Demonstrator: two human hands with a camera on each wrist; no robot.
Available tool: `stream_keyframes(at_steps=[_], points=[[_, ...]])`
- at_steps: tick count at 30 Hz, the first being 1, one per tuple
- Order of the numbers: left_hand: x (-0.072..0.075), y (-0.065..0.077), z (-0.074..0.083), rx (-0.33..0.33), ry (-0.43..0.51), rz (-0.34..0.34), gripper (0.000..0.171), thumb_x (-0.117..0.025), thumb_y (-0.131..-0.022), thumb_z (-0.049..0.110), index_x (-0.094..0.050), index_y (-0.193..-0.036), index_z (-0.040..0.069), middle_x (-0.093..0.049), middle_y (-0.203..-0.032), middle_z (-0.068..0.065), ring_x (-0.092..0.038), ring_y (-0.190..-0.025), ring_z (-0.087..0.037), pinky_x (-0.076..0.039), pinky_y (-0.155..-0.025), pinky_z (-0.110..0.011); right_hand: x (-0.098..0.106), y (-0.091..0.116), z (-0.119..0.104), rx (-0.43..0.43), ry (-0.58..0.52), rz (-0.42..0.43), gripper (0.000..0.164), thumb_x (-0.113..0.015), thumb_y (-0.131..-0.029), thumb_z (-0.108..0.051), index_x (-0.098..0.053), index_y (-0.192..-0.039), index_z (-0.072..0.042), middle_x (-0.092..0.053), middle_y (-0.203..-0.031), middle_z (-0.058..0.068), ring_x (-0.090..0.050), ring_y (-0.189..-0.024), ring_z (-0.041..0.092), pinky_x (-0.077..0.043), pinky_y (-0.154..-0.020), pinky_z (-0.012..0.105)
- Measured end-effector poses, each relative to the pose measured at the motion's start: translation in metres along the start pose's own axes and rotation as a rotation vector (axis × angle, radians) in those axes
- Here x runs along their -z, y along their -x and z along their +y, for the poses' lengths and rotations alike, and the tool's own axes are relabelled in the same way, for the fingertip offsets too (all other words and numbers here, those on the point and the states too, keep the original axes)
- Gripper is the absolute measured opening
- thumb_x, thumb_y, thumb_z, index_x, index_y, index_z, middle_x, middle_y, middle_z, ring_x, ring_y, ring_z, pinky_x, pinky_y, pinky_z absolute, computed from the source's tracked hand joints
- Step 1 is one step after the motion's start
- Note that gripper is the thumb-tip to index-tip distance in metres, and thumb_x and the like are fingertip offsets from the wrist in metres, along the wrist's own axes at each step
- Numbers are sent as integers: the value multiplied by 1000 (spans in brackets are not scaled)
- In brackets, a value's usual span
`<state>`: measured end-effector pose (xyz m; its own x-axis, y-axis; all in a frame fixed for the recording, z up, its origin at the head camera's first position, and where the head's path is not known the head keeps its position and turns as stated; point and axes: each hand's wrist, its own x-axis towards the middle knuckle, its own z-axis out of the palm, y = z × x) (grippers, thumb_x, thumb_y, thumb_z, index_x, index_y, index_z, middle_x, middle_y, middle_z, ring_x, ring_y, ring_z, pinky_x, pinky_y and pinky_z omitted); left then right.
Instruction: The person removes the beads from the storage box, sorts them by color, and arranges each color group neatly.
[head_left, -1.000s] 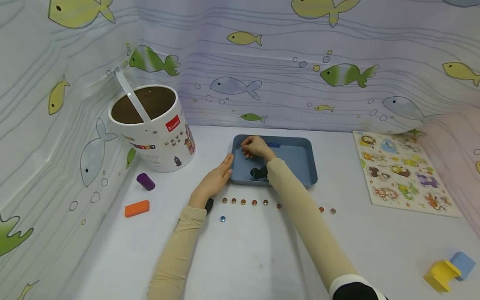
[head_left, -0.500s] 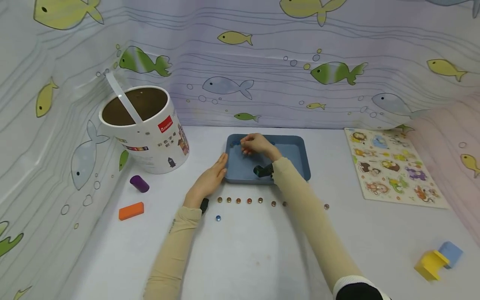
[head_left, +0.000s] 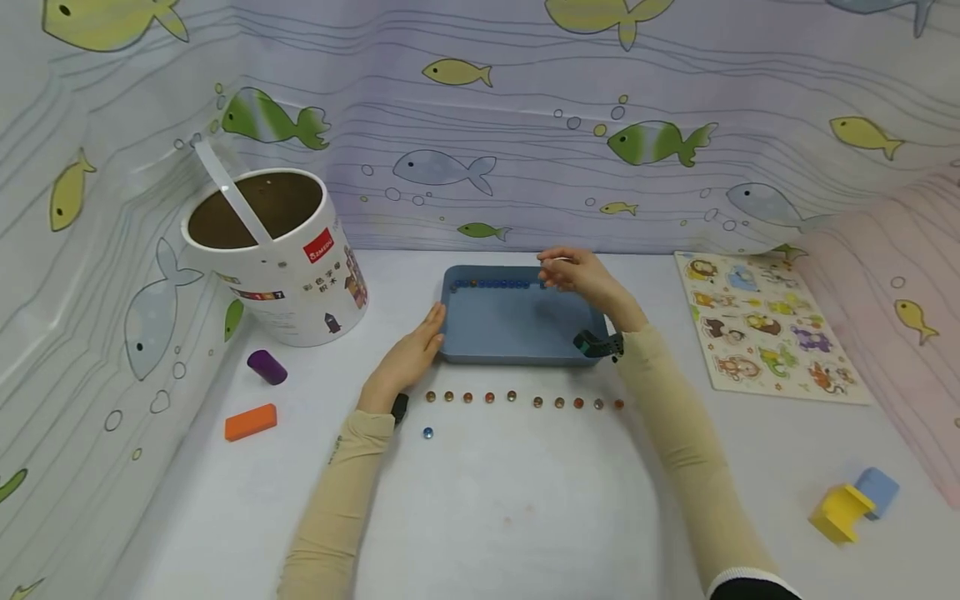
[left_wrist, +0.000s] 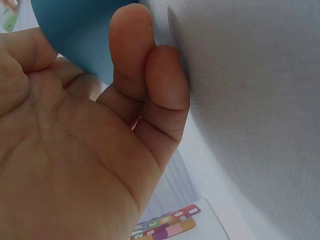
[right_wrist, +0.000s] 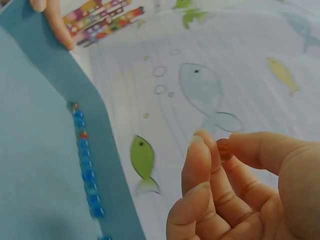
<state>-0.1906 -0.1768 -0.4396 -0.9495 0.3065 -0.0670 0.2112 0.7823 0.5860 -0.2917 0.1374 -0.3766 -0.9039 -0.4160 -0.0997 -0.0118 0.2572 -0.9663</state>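
Over the far rim of the blue-gray tray (head_left: 517, 329), toward its right end, the right hand (head_left: 585, 279) is pinching an orange-brown bead (right_wrist: 225, 149) between fingertips. The left hand (head_left: 408, 354) is resting against the tray's left side, fingers fairly straight, gripping nothing. The bead is looking light, hard and smooth, probably slippery, apt to roll, not very fragile; pinching across its middle is likely giving the surest hold. Mostly blue beads (right_wrist: 87, 175) are lining the tray's far side.

Head camera, set well back, looks forward and down across the table (head_left: 555, 500); left-wrist one sits close, facing the left hand (left_wrist: 85, 135); right-wrist one peers past the right hand (right_wrist: 250, 190) toward the curtain (right_wrist: 165, 115); all share the blue tray (head_left: 517, 327).
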Motion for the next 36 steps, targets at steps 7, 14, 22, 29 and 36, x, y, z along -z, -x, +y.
stream_keyframes(at_steps=[7,14,22,29,36], points=[[-1,-2,0,-2,-13,4,55,-29,-107,26,-10,-156,10,-6,-165,-8,-18,-149,-31,-19,-122,-48,27,50,15,11,25,-19,31,-48,-103,-23,-55,-128,-7,-66,-94,-5,-62,-83,11,-53,-73,21],[-1,-3,-1,-4,-3,10,55,-29,-107,26,-11,-156,10,-7,-165,-8,-19,-149,-32,-19,-122,-48,39,95,39,-16,2,-52,26,-49,-102,-21,-59,-124,-10,-68,-93,1,-62,-81,17,-53,-71,25],[-1,-2,-1,-4,0,3,55,-29,-107,26,-10,-156,11,-5,-165,-6,-18,-149,-32,-19,-122,-49,57,149,70,-84,-9,-18,33,-48,-103,-23,-56,-127,-3,-67,-93,0,-61,-80,15,-55,-73,25],[1,-3,0,6,3,4,55,-30,-107,25,-9,-157,11,-5,-165,-7,-18,-149,-32,-19,-122,-49,74,186,95,-135,-45,-12,37,-47,-103,-26,-55,-127,2,-65,-89,-5,-54,-70,7,-48,-61,23],[-1,-2,1,7,7,3,55,-30,-107,25,-10,-157,11,-6,-165,-8,-19,-149,-33,-19,-122,-50,75,200,117,-239,49,-113,39,-48,-103,-22,-51,-125,10,-60,-78,-5,-47,-56,2,-41,-48,19]])
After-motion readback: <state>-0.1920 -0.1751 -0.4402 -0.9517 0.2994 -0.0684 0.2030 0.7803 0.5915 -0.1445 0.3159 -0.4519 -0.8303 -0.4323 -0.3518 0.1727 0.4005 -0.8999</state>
